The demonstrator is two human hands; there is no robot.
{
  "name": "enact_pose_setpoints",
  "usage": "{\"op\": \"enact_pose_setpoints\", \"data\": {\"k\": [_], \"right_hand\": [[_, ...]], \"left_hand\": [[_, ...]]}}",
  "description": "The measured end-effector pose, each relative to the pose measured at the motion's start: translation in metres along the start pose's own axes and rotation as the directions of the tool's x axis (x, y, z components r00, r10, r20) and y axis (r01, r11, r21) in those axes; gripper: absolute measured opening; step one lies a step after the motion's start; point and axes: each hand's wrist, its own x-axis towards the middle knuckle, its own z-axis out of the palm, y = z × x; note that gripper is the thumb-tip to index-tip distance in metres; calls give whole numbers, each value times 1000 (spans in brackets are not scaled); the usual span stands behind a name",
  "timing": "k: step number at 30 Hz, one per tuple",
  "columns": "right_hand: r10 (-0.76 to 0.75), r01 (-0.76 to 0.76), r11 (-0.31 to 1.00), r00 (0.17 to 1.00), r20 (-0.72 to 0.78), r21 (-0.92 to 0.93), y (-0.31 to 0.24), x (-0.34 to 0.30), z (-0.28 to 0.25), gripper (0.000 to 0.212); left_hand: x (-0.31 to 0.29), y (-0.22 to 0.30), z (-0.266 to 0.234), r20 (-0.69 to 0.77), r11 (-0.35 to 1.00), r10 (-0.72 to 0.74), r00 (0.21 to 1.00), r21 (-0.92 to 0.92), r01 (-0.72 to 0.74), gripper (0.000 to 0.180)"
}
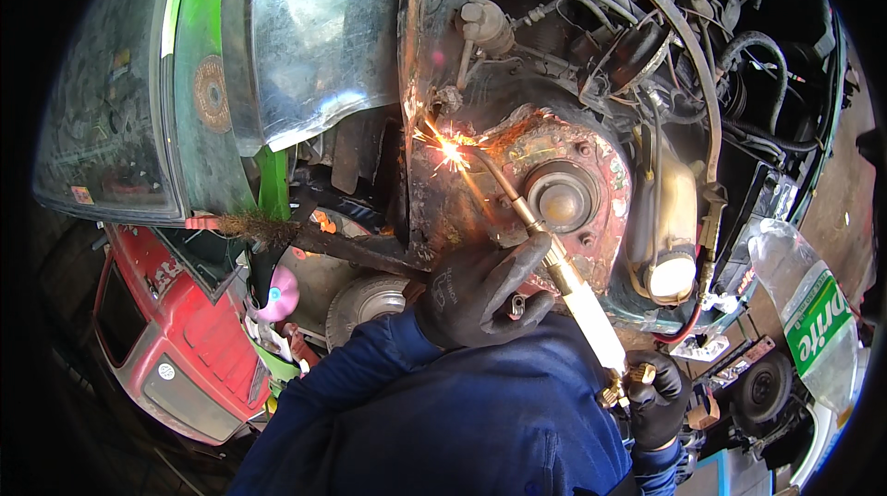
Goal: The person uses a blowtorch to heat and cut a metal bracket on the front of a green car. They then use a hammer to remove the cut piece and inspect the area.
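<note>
While sparks (451,151) burst orange and white from a seam, the cutting torch (591,316) slants across the open engine bay, its tip up and to the left, right at the glow, its rear end down by the person's right side. It is a long, slim tool: a thin neck, dark toward the tip and coppery farther down, then a thicker brass section with ribbed collars, then a smooth, pale cylindrical handle that shines almost white, and last a cluster of brass fittings with a knob. The right hand (661,399), in a dark glove, grasps the torch at those rear fittings, fingers curled. The left hand (485,297), gloved too, lies beside the brass section with its fingers partly bent, one reaching to the shaft; a small metal tubular piece (517,306) shows among them, though I cannot tell whether the hand grips it or supports the torch.

Beneath the neck, a round metal mount (560,198) sits in a rusty plate (610,210) with patchy reddish paint, bolts around its centre. To the left, the scorched metal wall (430,210) is brown and blackened. A yellowish reservoir (676,196) stands right of the plate, and a bare silvery panel (323,34) curves at upper left.
</note>
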Motion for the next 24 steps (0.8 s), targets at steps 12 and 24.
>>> {"op": "enact_pose_setpoints", "data": {"k": [12, 24], "right_hand": [[-5, 6, 1000, 1000, -11, 17, 3, 1, 2, 72], [-24, 24, 1000, 1000, -15, 4, 6, 2, 2, 63]], "left_hand": [[0, 0, 1, 0, 1000, 3, 1000, 18, -3, 75], [-9, 1, 1, 63, 996, -84, 994, 8, 84, 78]]}}
